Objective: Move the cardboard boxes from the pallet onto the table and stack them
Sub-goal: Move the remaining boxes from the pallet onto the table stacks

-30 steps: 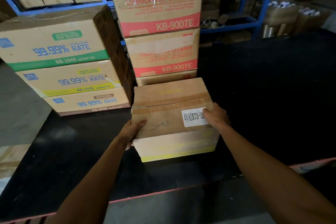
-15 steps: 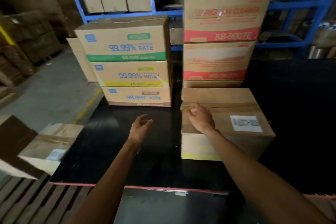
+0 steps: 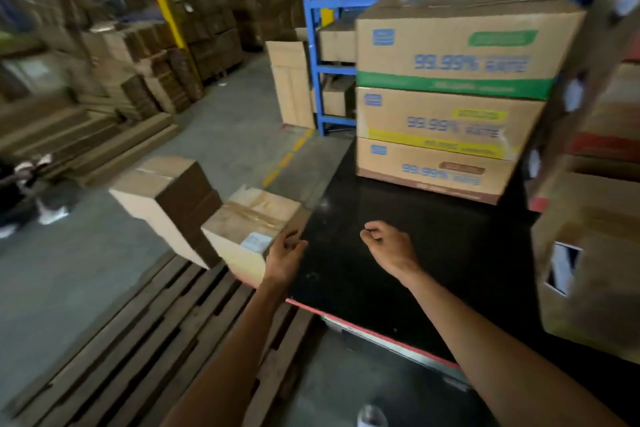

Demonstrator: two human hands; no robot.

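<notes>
Cardboard box with white label on wooden pallet; left hand just beside it, right hand over black table, both loosely curled, empty.

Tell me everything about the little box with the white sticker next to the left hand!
The small cardboard box is tan and closed, with brownish tape across its top flaps and a white label near one top corner. Its side looks paler. It sits on the wooden pallet, beside a taller brown box and right by the black table edge. The left hand hovers at its near corner, fingers loose; whether they touch is unclear.
</notes>
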